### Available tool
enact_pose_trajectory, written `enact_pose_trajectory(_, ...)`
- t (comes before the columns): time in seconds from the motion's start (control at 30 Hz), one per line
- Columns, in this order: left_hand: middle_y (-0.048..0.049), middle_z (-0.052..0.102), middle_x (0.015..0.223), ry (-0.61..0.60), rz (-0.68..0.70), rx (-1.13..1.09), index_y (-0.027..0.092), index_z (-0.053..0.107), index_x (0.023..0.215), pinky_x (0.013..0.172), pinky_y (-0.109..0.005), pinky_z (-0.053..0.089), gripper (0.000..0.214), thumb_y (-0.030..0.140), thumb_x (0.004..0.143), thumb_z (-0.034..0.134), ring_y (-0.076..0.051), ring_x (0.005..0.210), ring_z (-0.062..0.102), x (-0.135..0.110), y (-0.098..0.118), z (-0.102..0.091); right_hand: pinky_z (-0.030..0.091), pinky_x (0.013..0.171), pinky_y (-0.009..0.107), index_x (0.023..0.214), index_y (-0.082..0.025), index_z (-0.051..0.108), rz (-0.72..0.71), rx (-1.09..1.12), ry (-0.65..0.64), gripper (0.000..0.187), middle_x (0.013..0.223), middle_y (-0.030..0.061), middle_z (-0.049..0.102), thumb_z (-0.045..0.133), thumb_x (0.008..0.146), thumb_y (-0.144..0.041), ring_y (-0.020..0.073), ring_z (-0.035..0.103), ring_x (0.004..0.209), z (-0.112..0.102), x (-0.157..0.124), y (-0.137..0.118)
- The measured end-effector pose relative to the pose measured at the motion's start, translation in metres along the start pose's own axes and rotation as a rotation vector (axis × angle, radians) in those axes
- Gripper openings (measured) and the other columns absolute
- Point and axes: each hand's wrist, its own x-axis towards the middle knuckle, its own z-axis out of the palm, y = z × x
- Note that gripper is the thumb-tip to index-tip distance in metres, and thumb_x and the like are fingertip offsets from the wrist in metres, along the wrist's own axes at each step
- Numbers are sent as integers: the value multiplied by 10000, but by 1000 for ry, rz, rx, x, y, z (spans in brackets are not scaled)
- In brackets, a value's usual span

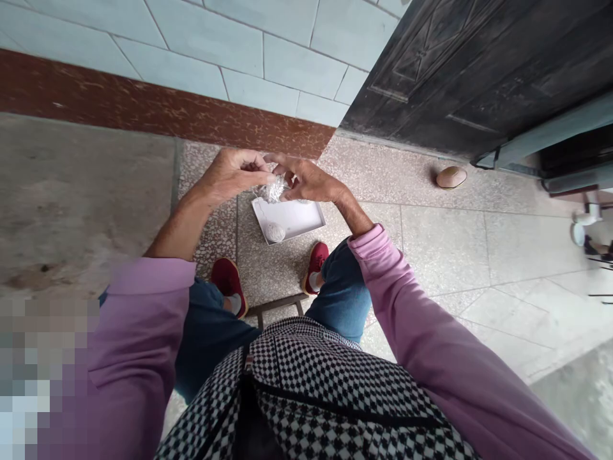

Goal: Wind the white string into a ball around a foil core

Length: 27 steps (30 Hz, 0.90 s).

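A tangled bundle of shiny white yarn [274, 190] hangs between my two hands, above a shallow white box [301, 220]. My left hand [238, 172] has its fingers bent and pressed together at the bundle's upper left edge. From the other side, my right hand [309, 181] curls its thumb and fingers round the bundle's right part. A round ball of white yarn [274, 232] sits in the near left corner of the box. Part of the box's far side is hidden behind the bundle and my right hand.
The box lies on a speckled tile floor [282, 275] between my red shoes [227, 281]. Ahead stands a pale tiled wall [191, 70] with a brown base strip, and a dark door [460, 83] at the right. A rounded tan object [451, 177] lies near the door.
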Motion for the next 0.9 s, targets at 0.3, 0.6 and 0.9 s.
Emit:
enact_pose_trajectory(0.3,-29,663,764,25,-65,-336,266,710,800,748,-425,477,761,823,625,1196,-190,790,517,1,13,2,715,1007,355,1611,-129,840,-124,483,-54,1046,1212,56,925,1132,822,-750,265,861,1262,-10,-13,-22)
enact_pose_trajectory(0.6,-21,668,800,105,-16,-310,272,720,900,822,-428,560,549,681,823,1078,-202,843,550,7,-1,9,713,1102,444,1484,-247,989,-173,471,438,1119,1688,102,858,775,827,-1126,341,741,1588,-16,1,-10)
enact_pose_trajectory(0.9,-120,912,1566,144,284,273,270,898,1347,1485,-659,606,274,312,1099,788,-399,1582,804,-19,43,48,703,1307,685,1903,-644,677,-14,492,765,1309,1751,-105,847,963,678,-1008,419,402,1963,-52,-25,-11)
